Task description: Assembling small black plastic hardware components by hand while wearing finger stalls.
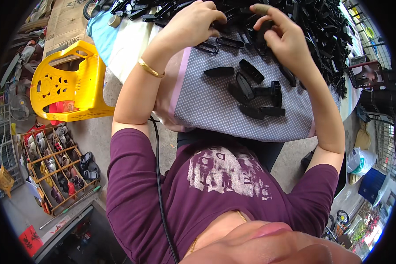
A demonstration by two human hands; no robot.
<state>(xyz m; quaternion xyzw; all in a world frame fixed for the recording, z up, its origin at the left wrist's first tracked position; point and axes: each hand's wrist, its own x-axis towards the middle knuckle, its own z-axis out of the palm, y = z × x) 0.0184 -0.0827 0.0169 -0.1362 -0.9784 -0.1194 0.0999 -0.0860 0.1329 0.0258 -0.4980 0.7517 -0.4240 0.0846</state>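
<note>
My left hand (196, 23) is at the near edge of a pile of black plastic pieces (325, 48), its fingers curled toward the thumb. Dark pieces behind it hide whether anything is between the fingertips. My right hand (286, 38) is raised across from it, thumb and bent fingers around a dark, elongated black plastic piece (263, 34). Below the hands, several loose, long, curved pieces (245, 86) lie on a grey dotted cloth (207, 101) with a pink border. Two slim pieces (230, 42) rest just under my left fingertips.
A yellow plastic chair (86, 83) stands left of the table, near a roll of tape (114, 21). A shoe rack (57, 167) is on the floor at lower left. A phone-like screen (366, 75) sits at the table's right edge. A black cable (158, 176) runs down my front.
</note>
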